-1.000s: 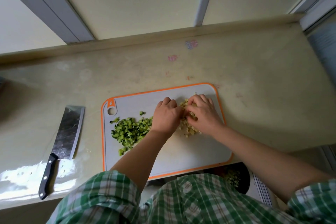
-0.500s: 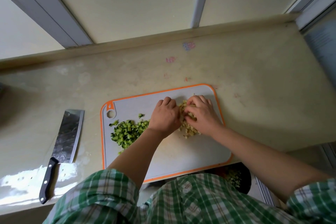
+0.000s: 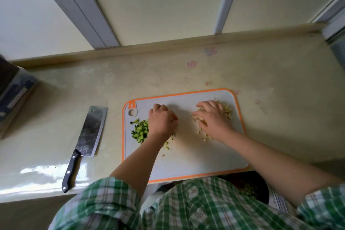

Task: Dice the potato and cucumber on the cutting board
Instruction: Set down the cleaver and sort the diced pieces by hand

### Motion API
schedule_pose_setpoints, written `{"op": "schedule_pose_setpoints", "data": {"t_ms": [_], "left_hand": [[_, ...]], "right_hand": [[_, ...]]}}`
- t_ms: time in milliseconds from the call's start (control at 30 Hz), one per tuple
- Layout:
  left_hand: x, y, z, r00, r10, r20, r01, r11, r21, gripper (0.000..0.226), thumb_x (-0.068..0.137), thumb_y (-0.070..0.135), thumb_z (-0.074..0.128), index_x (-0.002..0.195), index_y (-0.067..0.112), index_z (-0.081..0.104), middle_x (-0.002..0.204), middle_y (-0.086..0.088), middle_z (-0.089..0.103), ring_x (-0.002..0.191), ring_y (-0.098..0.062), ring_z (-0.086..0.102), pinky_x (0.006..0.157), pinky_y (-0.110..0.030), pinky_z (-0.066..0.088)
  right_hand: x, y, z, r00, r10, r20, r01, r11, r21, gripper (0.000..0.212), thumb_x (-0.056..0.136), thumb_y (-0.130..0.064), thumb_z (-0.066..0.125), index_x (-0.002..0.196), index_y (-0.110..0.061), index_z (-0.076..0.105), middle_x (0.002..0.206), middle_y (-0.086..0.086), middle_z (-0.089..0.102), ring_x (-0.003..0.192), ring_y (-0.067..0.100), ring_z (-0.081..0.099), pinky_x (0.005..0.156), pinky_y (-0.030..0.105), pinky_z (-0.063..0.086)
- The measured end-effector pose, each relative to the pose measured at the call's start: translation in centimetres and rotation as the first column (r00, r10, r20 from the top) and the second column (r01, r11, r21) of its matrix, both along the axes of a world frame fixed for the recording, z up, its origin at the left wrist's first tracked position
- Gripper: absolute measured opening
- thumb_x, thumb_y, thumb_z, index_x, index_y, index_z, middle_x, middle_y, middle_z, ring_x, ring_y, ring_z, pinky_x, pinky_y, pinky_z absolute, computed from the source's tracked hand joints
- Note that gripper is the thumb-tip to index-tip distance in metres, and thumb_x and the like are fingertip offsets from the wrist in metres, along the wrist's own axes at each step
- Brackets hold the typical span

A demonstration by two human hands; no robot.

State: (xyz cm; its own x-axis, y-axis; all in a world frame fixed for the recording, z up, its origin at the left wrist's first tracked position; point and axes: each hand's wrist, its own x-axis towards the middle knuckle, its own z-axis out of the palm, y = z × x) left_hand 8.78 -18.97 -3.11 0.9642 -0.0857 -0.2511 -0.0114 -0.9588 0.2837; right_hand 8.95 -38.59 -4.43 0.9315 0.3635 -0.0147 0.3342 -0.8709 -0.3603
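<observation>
From the head camera, the cutting board (image 3: 186, 162) lay with its long axis along the counter (image 3: 280, 108) edge (hanging hole at the far left). The left hand (image 3: 161, 120), fingers curled, rested against the diced cucumber (image 3: 140, 131); whether it held any was unclear. Well apart, the right hand (image 3: 214, 117) pressed spread fingers on the diced potato (image 3: 226, 111). The cleaver (image 3: 91, 130) lay left of the board, handle toward the person

A kitchen: a cleaver (image 3: 91, 130) lies on the bench (image 3: 280, 80) left of the left grip (image 3: 162, 121), beside a cutting board (image 3: 196, 155).
</observation>
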Motion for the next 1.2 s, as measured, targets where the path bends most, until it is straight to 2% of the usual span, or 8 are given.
{"op": "schedule_pose_setpoints", "data": {"t_ms": [67, 367, 500, 633, 800, 900, 1033, 1200], "left_hand": [[-0.2, 0.5, -0.1, 1.0, 0.018, 0.005, -0.018, 0.998, 0.058, 0.022, 0.087, 0.029, 0.057, 0.101, 0.028, 0.073, 0.11, -0.001, 0.059, 0.112, -0.026, 0.039, 0.086, -0.033, 0.028], [-0.8, 1.9, -0.2, 0.991, 0.09, 0.097, -0.083, 0.994, -0.069, 0.023, 0.088, 0.021, 0.06, 0.108, 0.023, 0.071, 0.106, -0.002, 0.063, 0.112, -0.026, 0.043, 0.086, -0.034, 0.031], [-0.8, 1.5, -0.8, 0.989, -0.037, 0.146, 0.056, 0.99, -0.127, 0.022, 0.081, 0.024, 0.068, 0.102, 0.021, 0.071, 0.097, -0.003, 0.063, 0.102, -0.029, 0.048, 0.081, -0.036, 0.034], [-0.7, 0.2, -1.3, 0.965, -0.203, 0.165, 0.22, 0.971, -0.089, 0.017, 0.068, 0.021, 0.078, 0.083, 0.016, 0.072, 0.083, -0.006, 0.063, 0.081, -0.032, 0.058, 0.069, -0.036, 0.041], [-0.9, 1.3, -1.2, 0.943, -0.302, 0.139, 0.295, 0.953, 0.074, 0.018, 0.057, 0.012, 0.081, 0.064, 0.016, 0.064, 0.065, -0.003, 0.058, 0.062, -0.027, 0.054, 0.056, -0.031, 0.041], [-1.1, 2.7, -0.8, 0.944, -0.293, 0.152, 0.279, 0.954, 0.105, 0.017, 0.06, 0.009, 0.078, 0.064, 0.015, 0.062, 0.064, -0.003, 0.056, 0.062, -0.027, 0.052, 0.056, -0.032, 0.04], [-1.1, 2.5, -0.4, 0.948, -0.265, 0.174, 0.257, 0.964, 0.068, 0.015, 0.063, 0.009, 0.078, 0.07, 0.015, 0.066, 0.07, -0.005, 0.058, 0.068, -0.029, 0.055, 0.06, -0.034, 0.043], [-1.5, 1.5, -0.6, 0.944, -0.276, 0.179, 0.274, 0.961, 0.04, 0.01, 0.065, 0.015, 0.078, 0.067, 0.015, 0.068, 0.071, -0.005, 0.058, 0.069, -0.029, 0.055, 0.06, -0.035, 0.045]], "right_hand": [[-0.2, 0.1, 0.0, 0.999, -0.031, -0.008, 0.031, 0.999, -0.021, 0.021, 0.071, -0.02, 0.064, 0.089, -0.026, 0.074, 0.112, 0.004, 0.062, 0.108, 0.028, 0.052, 0.086, 0.039, 0.035], [0.1, 0.7, -0.1, 0.997, -0.047, 0.057, 0.047, 0.999, -0.004, 0.014, 0.073, -0.019, 0.074, 0.085, -0.026, 0.07, 0.098, 0.0, 0.059, 0.096, 0.026, 0.055, 0.077, 0.035, 0.026], [0.1, 0.7, -0.3, 0.993, -0.112, 0.034, 0.111, 0.994, 0.023, 0.022, 0.07, -0.015, 0.075, 0.09, -0.023, 0.07, 0.104, 0.003, 0.058, 0.099, 0.028, 0.054, 0.082, 0.037, 0.035], [-0.1, 0.8, -0.7, 0.998, 0.057, 0.012, -0.058, 0.998, 0.023, 0.029, 0.07, -0.016, 0.076, 0.099, -0.022, 0.071, 0.116, 0.005, 0.062, 0.106, 0.028, 0.055, 0.086, 0.039, 0.039], [0.4, 0.1, -0.7, 0.997, 0.035, 0.072, -0.035, 0.999, -0.008, 0.011, 0.069, -0.015, 0.074, 0.074, -0.022, 0.067, 0.089, -0.001, 0.06, 0.089, 0.026, 0.059, 0.075, 0.034, 0.028], [0.8, 0.0, -0.4, 0.995, 0.01, 0.096, -0.011, 1.0, 0.014, 0.004, 0.073, -0.018, 0.065, 0.075, -0.022, 0.067, 0.087, -0.003, 0.059, 0.088, 0.025, 0.057, 0.075, 0.033, 0.028], [0.6, 0.4, -1.0, 0.989, 0.132, 0.068, -0.135, 0.99, 0.039, 0.019, 0.074, -0.02, 0.063, 0.091, -0.022, 0.072, 0.106, -0.001, 0.063, 0.103, 0.02, 0.051, 0.083, 0.033, 0.034], [0.2, -0.1, -1.1, 0.997, 0.067, 0.05, -0.069, 0.997, 0.037, 0.012, 0.07, -0.011, 0.075, 0.075, -0.02, 0.07, 0.099, 0.003, 0.066, 0.096, 0.029, 0.06, 0.083, 0.038, 0.041]]}}
